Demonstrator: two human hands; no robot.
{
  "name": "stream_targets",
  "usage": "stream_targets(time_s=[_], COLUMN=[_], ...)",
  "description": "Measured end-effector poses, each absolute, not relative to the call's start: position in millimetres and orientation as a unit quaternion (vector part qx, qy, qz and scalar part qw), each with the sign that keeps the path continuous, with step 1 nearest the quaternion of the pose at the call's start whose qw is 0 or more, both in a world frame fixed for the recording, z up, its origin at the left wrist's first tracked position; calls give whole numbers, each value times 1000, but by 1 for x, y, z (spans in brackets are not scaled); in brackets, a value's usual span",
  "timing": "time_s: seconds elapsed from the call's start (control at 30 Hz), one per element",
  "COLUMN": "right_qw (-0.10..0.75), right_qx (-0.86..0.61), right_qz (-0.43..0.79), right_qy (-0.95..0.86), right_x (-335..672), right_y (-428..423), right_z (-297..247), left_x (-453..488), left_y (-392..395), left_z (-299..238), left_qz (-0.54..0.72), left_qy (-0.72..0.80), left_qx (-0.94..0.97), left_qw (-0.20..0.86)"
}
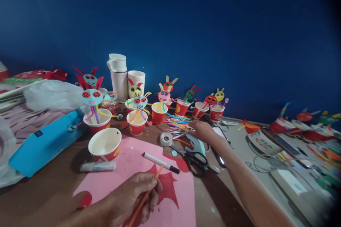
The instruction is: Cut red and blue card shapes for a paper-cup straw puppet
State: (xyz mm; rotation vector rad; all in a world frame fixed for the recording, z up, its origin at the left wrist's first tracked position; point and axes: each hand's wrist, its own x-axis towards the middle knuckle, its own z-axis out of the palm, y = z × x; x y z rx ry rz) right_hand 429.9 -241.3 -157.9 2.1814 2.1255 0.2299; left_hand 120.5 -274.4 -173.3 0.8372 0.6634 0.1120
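So the left hand (140,189) is pinching a thin orange straw-like stick (139,207) between thumb and fingers, over the big pink paper sheet (128,165), while the right hand (204,132) is sitting at a heap of thin multicoloured sticks (177,126) beyond the sheet. Can't tell whether it's gripping anything. I'm guessing stick-picking is the step; sorting out one is calling for a fine pinch. A round red-and-white paper cup (103,144) is standing by the sheet's left edge, showing bare white inside; beyond the sheet, similar red-and-white cups (136,128) are holding goofy paper-faced stick figures (140,103).
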Motion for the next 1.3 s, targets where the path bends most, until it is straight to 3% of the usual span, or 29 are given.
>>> stream_targets(time_s=[0.27, 0.77, 1.3], right_qw=[15, -23, 11], right_qx=[742, 709, 718], right_qz=[108, 85, 71], right_qy=[661, 699, 693], right_x=[436, 433, 432], right_y=[-221, -257, -258], right_z=[-164, -171, -168], left_x=[119, 120, 118], left_y=[-274, -273, -272], left_z=[-172, -171, -176], left_qz=[49, 52, 58], left_qy=[323, 314, 306], left_qx=[395, 402, 399], left_qw=[859, 859, 863])
